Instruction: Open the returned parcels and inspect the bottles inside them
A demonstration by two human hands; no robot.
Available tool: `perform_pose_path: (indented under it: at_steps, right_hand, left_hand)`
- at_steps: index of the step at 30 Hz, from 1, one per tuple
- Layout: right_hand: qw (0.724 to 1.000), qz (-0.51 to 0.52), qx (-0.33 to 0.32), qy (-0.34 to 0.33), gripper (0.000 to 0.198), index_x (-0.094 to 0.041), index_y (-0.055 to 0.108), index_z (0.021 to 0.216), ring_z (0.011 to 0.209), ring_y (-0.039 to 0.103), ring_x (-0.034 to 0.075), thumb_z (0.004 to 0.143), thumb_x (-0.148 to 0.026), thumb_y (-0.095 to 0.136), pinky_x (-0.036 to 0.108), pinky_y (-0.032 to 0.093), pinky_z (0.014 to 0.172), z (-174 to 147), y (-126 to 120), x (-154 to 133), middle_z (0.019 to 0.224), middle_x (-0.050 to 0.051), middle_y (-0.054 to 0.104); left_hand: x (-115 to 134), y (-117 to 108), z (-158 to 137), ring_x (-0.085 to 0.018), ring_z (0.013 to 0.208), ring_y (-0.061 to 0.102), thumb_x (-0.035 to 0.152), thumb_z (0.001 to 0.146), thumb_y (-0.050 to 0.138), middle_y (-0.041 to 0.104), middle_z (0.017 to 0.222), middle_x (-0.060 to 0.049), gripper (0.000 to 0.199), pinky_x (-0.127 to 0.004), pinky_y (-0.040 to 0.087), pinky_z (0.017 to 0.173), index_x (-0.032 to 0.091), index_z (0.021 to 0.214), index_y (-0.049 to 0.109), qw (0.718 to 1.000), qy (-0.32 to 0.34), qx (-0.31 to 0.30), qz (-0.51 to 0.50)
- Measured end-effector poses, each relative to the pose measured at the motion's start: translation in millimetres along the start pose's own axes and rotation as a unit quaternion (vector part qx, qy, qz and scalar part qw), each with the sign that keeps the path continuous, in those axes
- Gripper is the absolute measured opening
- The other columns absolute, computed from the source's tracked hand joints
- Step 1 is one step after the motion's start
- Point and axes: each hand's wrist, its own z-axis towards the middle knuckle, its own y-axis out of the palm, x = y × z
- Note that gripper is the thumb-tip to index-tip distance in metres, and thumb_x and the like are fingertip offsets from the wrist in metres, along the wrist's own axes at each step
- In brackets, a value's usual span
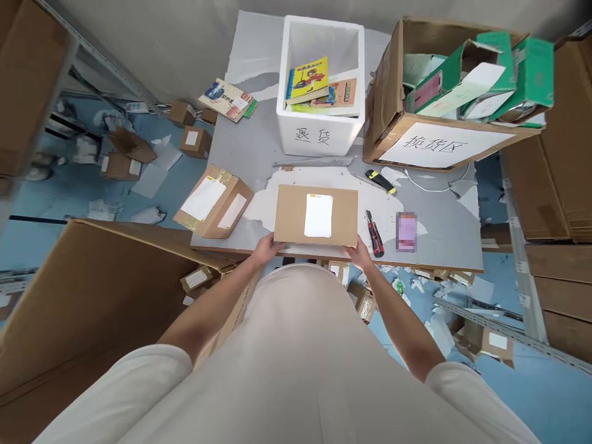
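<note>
A brown cardboard box [291,216] with a white label on top lies near the table's front edge, right in front of me. At its lower left corner, my left hand [267,250] is closed on the box, some fingers hidden beneath it. My right hand [359,254] grips the lower right corner the same way. Just right of the box is a red and black utility knife [375,234]. A yellow and black utility knife [381,181] rests farther back. On the left side stands a taped carton [222,200] with white labels.
At the back of the table [444,246] stand a white foam bin [319,132] with books and a large carton [383,111] of green boxes. Books [226,100] lie at the left edge. A big open carton [69,296] is beside me; boxes and scraps litter the floor.
</note>
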Motion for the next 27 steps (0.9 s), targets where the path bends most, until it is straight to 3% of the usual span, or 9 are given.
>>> perform_pose_path:
  at_steps: [5,8,10,13,17,21,23,27]
  right_hand:
    - [0.995,-0.086,0.038,-0.043,0.056,-0.019,0.06,0.115,0.098,0.058,0.023,0.082,-0.063,0.054,0.039,0.052,0.082,0,-19,-21,0.11,0.011,0.059]
    - [0.971,-0.213,0.064,-0.091,0.062,-0.017,0.063,0.096,0.091,0.056,0.024,0.09,-0.069,0.03,0.038,0.048,0.08,12,-36,-48,0.091,0.01,0.06]
    - [0.954,-0.281,0.079,-0.076,0.067,-0.018,0.061,0.081,0.085,0.056,0.024,0.092,-0.068,0.017,0.038,0.045,0.081,25,-41,-66,0.082,0.011,0.06]
    - [0.944,-0.32,0.084,-0.021,0.07,-0.018,0.057,0.071,0.079,0.057,0.024,0.093,-0.068,0.013,0.035,0.043,0.077,43,-42,-83,0.08,0.013,0.063]
    - [0.957,-0.278,0.08,-0.013,0.069,-0.017,0.063,0.079,0.084,0.059,0.024,0.092,-0.069,0.019,0.034,0.043,0.078,49,-42,-79,0.087,0.014,0.066]
    - [0.98,-0.177,0.084,0.031,0.068,-0.014,0.065,0.107,0.087,0.062,0.021,0.096,-0.058,0.015,0.033,0.047,0.078,42,-52,-51,0.099,0.013,0.068]
    - [0.967,-0.216,0.121,0.069,0.058,-0.012,0.061,0.119,0.094,0.062,0.022,0.097,-0.05,0.024,0.034,0.047,0.084,38,-59,-33,0.108,0.015,0.066]
    - [0.899,-0.379,0.128,0.177,0.052,-0.014,0.051,0.135,0.119,0.051,0.029,0.089,-0.037,0.052,0.038,0.041,0.098,31,-65,-2,0.127,0.018,0.055]
  left_hand:
    - [37,-16,-7,-0.022,0.086,0.064,0.062,0.077,0.057,0.071,0.093,-0.009,0.053,-0.033,0.05,0.078,0.014,0.099,0.065,0.994,0.049,0.044,0.083]
    - [70,-24,-4,-0.016,0.066,0.054,0.059,0.084,0.049,0.062,0.068,-0.002,0.045,-0.027,0.042,0.065,0.017,0.074,0.061,0.974,0.054,0.101,0.194]
    - [88,-24,3,-0.014,0.059,0.047,0.057,0.087,0.045,0.052,0.057,0.0,0.047,-0.027,0.035,0.06,0.019,0.061,0.051,0.96,0.036,0.138,0.242]
    - [101,-18,17,-0.014,0.058,0.043,0.054,0.09,0.043,0.046,0.053,0.0,0.049,-0.028,0.029,0.059,0.021,0.054,0.042,0.95,0.015,0.161,0.267]
    - [100,-13,24,-0.015,0.059,0.043,0.05,0.091,0.043,0.049,0.055,-0.001,0.046,-0.028,0.027,0.059,0.021,0.054,0.042,0.946,0.023,0.175,0.273]
    - [98,-15,20,-0.013,0.057,0.039,0.05,0.089,0.046,0.046,0.054,0.0,0.046,-0.027,0.026,0.058,0.021,0.054,0.04,0.947,0.017,0.172,0.271]
    - [100,-15,20,-0.013,0.056,0.037,0.052,0.089,0.046,0.044,0.053,0.001,0.047,-0.027,0.025,0.057,0.021,0.054,0.039,0.948,0.006,0.172,0.268]
    - [106,-16,23,-0.014,0.056,0.038,0.056,0.089,0.042,0.045,0.054,0.0,0.049,-0.028,0.023,0.056,0.021,0.055,0.038,0.948,-0.01,0.172,0.267]
